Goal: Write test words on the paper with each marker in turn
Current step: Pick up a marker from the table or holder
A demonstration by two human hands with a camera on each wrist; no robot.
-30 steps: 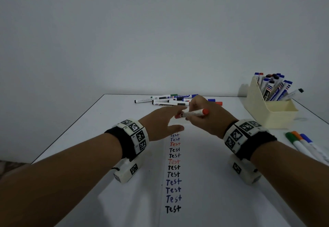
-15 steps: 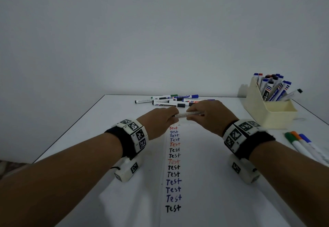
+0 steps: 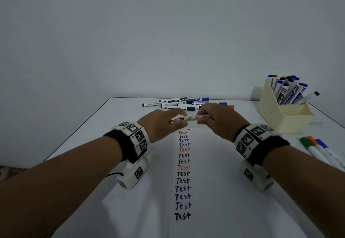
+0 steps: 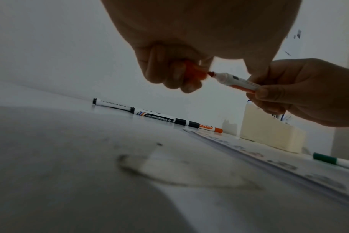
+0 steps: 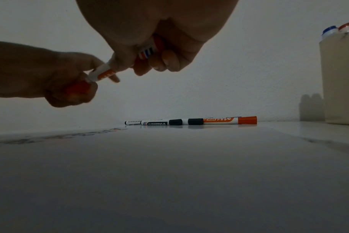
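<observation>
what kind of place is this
Probably a plain desk set up for testing pens: a white table against a bare wall, a cream holder full of markers, and paper with repeated "Test" words.

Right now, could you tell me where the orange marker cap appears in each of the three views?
Head: not visible; hidden inside the left hand, left of centre.
Left wrist: the orange cap sits top centre, in the curled fingers, just off the marker's tip.
Right wrist: left, at mid-height, in that hand.
Shared landmark: the cream marker box, on the right in every view.
</observation>
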